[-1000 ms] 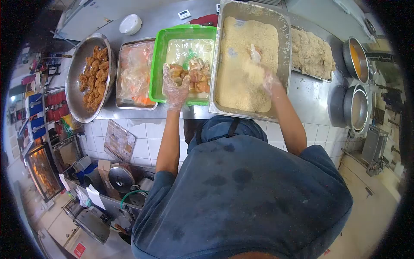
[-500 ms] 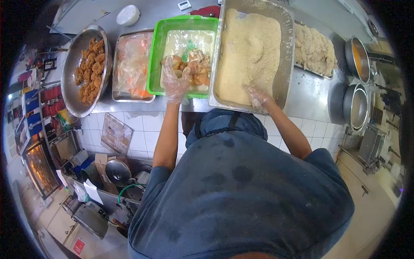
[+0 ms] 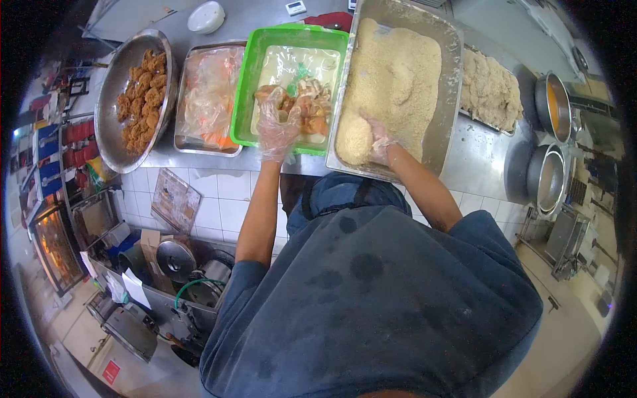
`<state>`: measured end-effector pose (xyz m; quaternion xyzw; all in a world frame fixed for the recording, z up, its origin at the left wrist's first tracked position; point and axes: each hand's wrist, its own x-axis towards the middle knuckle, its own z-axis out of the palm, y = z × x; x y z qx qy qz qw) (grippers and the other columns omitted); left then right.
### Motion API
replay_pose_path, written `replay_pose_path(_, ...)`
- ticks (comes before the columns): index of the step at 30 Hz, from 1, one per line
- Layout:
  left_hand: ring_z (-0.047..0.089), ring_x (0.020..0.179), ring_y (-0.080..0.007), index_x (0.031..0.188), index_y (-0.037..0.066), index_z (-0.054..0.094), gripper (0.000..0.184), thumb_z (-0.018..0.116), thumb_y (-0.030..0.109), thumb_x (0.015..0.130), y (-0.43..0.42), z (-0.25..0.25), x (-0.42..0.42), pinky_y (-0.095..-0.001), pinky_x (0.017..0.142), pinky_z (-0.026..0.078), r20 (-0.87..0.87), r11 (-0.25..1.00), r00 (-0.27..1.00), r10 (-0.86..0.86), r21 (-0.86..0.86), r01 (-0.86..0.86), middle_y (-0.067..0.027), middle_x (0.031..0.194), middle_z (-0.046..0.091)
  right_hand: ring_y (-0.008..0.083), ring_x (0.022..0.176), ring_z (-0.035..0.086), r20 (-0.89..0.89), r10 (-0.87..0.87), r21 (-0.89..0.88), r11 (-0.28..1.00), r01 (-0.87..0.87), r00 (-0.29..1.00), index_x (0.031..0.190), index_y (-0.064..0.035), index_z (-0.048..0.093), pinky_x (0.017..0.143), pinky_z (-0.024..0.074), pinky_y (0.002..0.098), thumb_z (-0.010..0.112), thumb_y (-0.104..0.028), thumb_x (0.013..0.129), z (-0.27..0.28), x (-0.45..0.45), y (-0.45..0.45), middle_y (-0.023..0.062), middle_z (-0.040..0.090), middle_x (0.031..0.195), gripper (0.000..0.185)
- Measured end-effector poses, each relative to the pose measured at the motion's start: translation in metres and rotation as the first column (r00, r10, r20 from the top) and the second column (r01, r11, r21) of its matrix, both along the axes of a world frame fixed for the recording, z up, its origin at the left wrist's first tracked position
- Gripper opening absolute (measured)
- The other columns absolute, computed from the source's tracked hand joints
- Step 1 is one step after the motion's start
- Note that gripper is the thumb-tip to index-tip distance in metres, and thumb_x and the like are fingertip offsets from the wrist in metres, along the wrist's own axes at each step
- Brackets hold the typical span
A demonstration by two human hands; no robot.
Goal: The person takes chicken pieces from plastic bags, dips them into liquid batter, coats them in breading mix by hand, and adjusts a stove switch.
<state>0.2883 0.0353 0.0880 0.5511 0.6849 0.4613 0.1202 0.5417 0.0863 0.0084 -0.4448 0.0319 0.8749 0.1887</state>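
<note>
My left hand [image 3: 277, 131], in a clear plastic glove, is over the near left part of a green tray [image 3: 240, 99]. Its fingers and thumb are apart and touch raw chicken pieces [image 3: 314, 109] lying in pale liquid; whether a piece is gripped is not visible. In the deep metal pan [image 3: 451, 99] to the right, my gloved right hand [image 3: 381, 139] rests in yellowish crumbs [image 3: 398, 73]. Its fingers stretch along the right side of a rounded crumb mound [image 3: 353, 140] at the near left corner. What lies under that mound is hidden.
A metal bowl of fried chicken pieces [image 3: 144, 99] stands far left, beside a metal tray with clear plastic bags [image 3: 211, 93]. Right of the pan is a tray of clumpy flour [image 3: 491, 89], then two metal bowls [image 3: 553, 106]. A lidded white tub [image 3: 206, 18] sits at the back.
My right hand has moved left across the crumbs, and a rounded mound now stands beside it. My left hand stays over the chicken. The whole view has shifted slightly.
</note>
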Motion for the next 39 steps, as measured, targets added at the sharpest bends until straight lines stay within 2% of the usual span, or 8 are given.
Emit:
replay_pose_path(6,0.061,0.107,-0.0309,0.117,0.001,0.060,0.049,0.078,0.013,0.074,0.002,-0.009,-0.004,-0.0385,0.093,0.048,0.041,1.000,0.999,0.001,-0.027,0.001,-0.0157,0.113,0.064,0.0314,0.099,0.065,0.198,-0.239,0.296,0.939,0.175,0.951,0.120,-0.0021,0.059,0.088,0.0518,0.0495,0.061,-0.046,0.088,0.043,0.070,0.032,0.0138,0.064,0.117,0.054)
replay_pose_path(12,0.062,0.105,-0.0301,0.114,0.003,0.062,0.043,0.078,0.012,0.074,0.003,-0.012,-0.004,-0.0392,0.091,0.049,0.011,1.000,1.000,-0.005,0.021,0.005,-0.0149,0.110,0.065,0.0324,0.104,0.059,0.654,-0.057,0.555,0.714,-0.427,0.754,0.124,-0.0048,0.058,0.096,0.0446,0.0449,0.051,-0.053,0.091,-0.038,0.155,0.098,0.0160,0.062,0.121,0.058)
replay_pose_path(16,0.062,0.103,-0.0302,0.113,0.003,0.062,0.042,0.077,0.011,0.075,0.003,-0.008,-0.004,-0.0392,0.090,0.050,0.001,1.000,1.000,0.010,-0.007,-0.010,-0.0152,0.109,0.065,0.0357,0.109,0.057,0.985,-0.066,0.172,0.305,-0.937,0.159,0.128,-0.0064,0.054,0.099,0.0415,0.0408,0.047,-0.058,0.091,0.010,0.132,0.151,0.0189,0.061,0.120,0.064)
replay_pose_path(20,0.062,0.102,-0.0302,0.114,0.002,0.062,0.041,0.076,0.011,0.076,0.003,-0.011,-0.006,-0.0387,0.089,0.050,0.027,1.000,1.000,0.016,-0.025,-0.015,-0.0159,0.109,0.064,0.0346,0.121,0.050,0.979,-0.181,0.130,0.223,-0.966,0.090,0.130,-0.0062,0.052,0.102,0.0398,0.0391,0.046,-0.057,0.091,0.034,0.099,0.182,0.0186,0.056,0.130,0.064)
replay_pose_path(24,0.062,0.102,-0.0306,0.115,0.002,0.061,0.041,0.075,0.011,0.077,0.005,-0.024,-0.010,-0.0387,0.088,0.050,0.035,1.000,0.999,0.017,0.004,-0.017,-0.0169,0.110,0.064,0.0300,0.131,0.044,0.575,-0.755,-0.326,0.141,-0.935,-0.315,0.130,-0.0089,0.055,0.108,0.0346,0.0419,0.040,-0.048,0.096,-0.043,0.067,0.181,0.0157,0.050,0.139,0.053)
replay_pose_path(27,0.062,0.102,-0.0310,0.117,0.002,0.061,0.043,0.074,0.013,0.078,0.007,-0.013,-0.006,-0.0389,0.088,0.050,-0.071,0.999,0.997,0.031,0.023,-0.029,-0.0174,0.110,0.063,0.0310,0.132,0.042,0.647,-0.750,-0.133,0.069,-0.989,-0.139,0.135,-0.0116,0.050,0.111,0.0287,0.0477,0.035,-0.041,0.099,-0.091,0.085,0.188,0.0146,0.048,0.141,0.049)
replay_pose_path(31,0.060,0.107,-0.0312,0.119,0.001,0.060,0.042,0.072,0.010,0.079,0.001,-0.022,-0.012,-0.0385,0.093,0.047,-0.063,0.999,0.998,0.028,-0.017,-0.029,-0.0179,0.113,0.063,0.0326,0.140,0.029,0.834,-0.431,-0.278,0.208,-0.938,-0.343,0.142,-0.0141,0.042,0.115,0.0195,0.0497,0.035,-0.040,0.100,-0.088,0.064,0.143,0.0130,0.036,0.150,0.050)
replay_pose_path(39,0.062,0.105,-0.0365,0.112,-0.003,0.061,0.036,0.072,0.010,0.080,0.011,-0.008,-0.007,-0.0407,0.091,0.050,-0.063,1.000,0.998,0.013,0.011,-0.012,-0.0228,0.112,0.064,0.0374,0.143,0.022,0.638,-0.736,0.005,0.298,-0.955,-0.226,0.150,-0.0211,0.030,0.114,0.0152,0.0567,0.033,-0.050,0.098,-0.038,0.070,0.156,0.0183,0.025,0.154,0.060)
